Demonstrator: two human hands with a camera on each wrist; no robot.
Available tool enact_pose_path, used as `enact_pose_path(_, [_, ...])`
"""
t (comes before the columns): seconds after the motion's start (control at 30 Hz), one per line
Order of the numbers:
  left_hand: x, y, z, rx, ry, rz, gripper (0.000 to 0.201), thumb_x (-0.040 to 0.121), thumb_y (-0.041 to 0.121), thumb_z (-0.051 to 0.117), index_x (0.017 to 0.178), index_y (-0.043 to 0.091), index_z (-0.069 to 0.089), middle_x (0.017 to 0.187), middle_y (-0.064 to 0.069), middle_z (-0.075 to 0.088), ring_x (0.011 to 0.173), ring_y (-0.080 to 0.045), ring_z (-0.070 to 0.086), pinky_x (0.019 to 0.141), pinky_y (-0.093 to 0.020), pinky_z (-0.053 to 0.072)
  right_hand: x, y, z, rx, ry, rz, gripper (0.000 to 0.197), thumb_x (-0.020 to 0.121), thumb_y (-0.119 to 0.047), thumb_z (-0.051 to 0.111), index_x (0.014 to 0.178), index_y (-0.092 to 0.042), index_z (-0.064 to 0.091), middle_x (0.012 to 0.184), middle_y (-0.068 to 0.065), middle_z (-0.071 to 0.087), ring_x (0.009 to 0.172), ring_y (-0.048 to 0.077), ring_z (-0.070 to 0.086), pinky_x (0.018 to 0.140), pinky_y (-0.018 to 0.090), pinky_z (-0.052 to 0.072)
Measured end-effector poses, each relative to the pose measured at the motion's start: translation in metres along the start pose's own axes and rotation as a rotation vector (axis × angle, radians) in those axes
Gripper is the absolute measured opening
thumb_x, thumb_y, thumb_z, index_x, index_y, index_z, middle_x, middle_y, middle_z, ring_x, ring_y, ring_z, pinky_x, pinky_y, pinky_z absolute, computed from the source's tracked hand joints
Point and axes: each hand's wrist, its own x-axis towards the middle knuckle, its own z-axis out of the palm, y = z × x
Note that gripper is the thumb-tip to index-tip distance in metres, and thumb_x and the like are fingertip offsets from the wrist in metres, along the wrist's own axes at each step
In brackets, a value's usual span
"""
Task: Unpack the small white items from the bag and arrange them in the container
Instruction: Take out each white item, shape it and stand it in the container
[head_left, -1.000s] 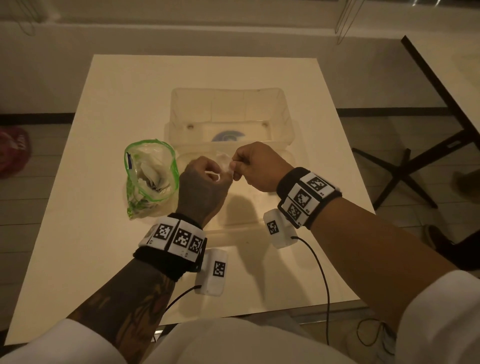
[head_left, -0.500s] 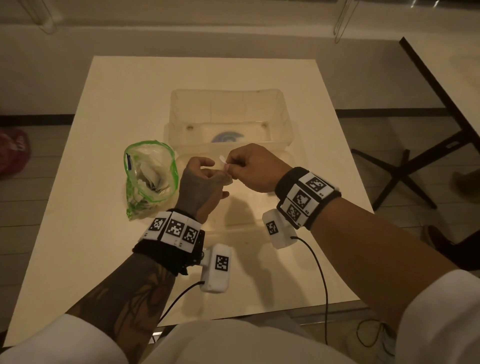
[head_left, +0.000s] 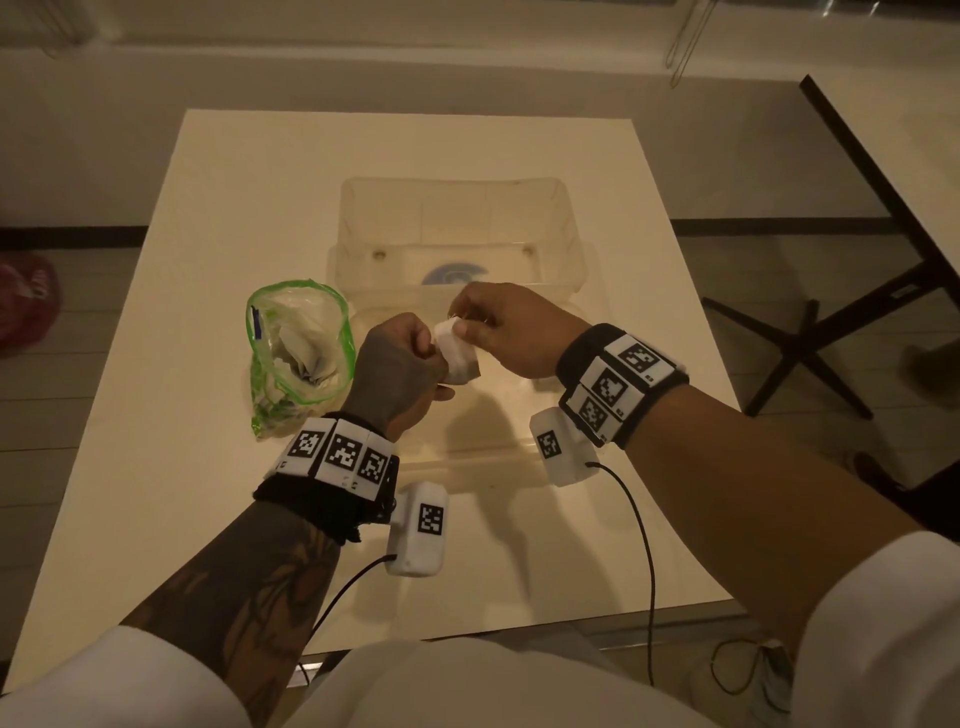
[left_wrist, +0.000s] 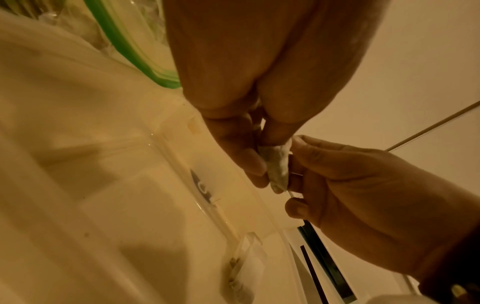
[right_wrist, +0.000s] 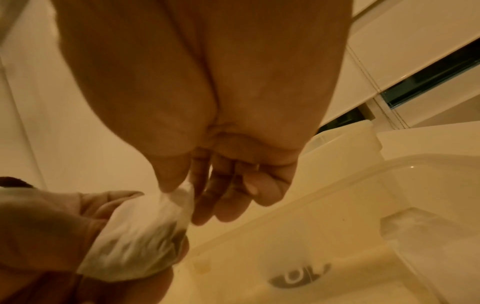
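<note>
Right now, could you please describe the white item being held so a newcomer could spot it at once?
On the cream table, just in front of the clear plastic container, the left hand and right hand meet. Pinched between them is a small white sachet, the only white item outside the green-rimmed bag.

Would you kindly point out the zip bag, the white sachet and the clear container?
zip bag (head_left: 298, 358): head view, on its open mouth.
white sachet (head_left: 457, 353): head view, on its middle.
clear container (head_left: 457, 182): head view, on its far rim.

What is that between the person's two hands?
A small white pouch, pinched by the left hand and right hand above the clear container; clearest in the head view.
</note>
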Motion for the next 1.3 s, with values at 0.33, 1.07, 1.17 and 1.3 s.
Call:
enact_pose_path(0.33, [0.0001, -0.008, 0.0023, -0.113, 0.028, 0.024, 0.015, 0.085, 0.003, 0.068, 0.08, 0.017, 0.065, 0.081, -0.004, 0.067, 0.071, -0.016, 0.065, 0.059, -0.021, 0.056, 0.0015, 0.004, -0.0018, 0.12, 0.148, 0.001, 0.013, 0.095, -0.016, 0.057, 0.084, -0.018, 0.062, 0.073, -0.008, 0.058, 0.063, 0.006, 0.053, 0.064, 0.024, 0.044])
enact_pose_path(1.07, [-0.0045, -0.0016, 0.0006, -0.232, -0.103, -0.143, 0.014, 0.091, 0.021, 0.065, 0.093, 0.008, 0.07, 0.098, -0.015, 0.071, 0.095, -0.028, 0.067, 0.067, -0.028, 0.054, -0.0047, 0.0006, -0.0049, 0.12, 0.065, 0.027, 0.018, 0.097, -0.019, 0.053, 0.084, -0.012, 0.062, 0.067, -0.005, 0.062, 0.051, -0.001, 0.052, 0.055, 0.016, 0.041])
enact_pose_path(1.17, [-0.0052, -0.0027, -0.0022, -0.209, -0.123, -0.117, 0.013, 0.09, 0.02, 0.066, 0.089, 0.008, 0.07, 0.097, -0.015, 0.07, 0.092, -0.025, 0.066, 0.068, -0.029, 0.054, -0.0059, 0.0004, -0.0063, 0.171, 0.03, 0.04, 0.017, 0.101, -0.025, 0.047, 0.096, -0.015, 0.06, 0.08, -0.004, 0.063, 0.063, 0.007, 0.057, 0.059, 0.019, 0.044])
enact_pose_path(1.3, [-0.0093, -0.0005, -0.0033, -0.151, -0.21, -0.102, 0.02, 0.087, 0.024, 0.069, 0.093, 0.005, 0.07, 0.094, -0.01, 0.074, 0.094, -0.022, 0.069, 0.077, -0.036, 0.055, -0.0063, -0.0018, -0.0065, 0.136, -0.037, -0.019, 0.011, 0.097, -0.025, 0.055, 0.09, -0.021, 0.062, 0.078, -0.002, 0.064, 0.065, 0.01, 0.058, 0.065, 0.027, 0.051])
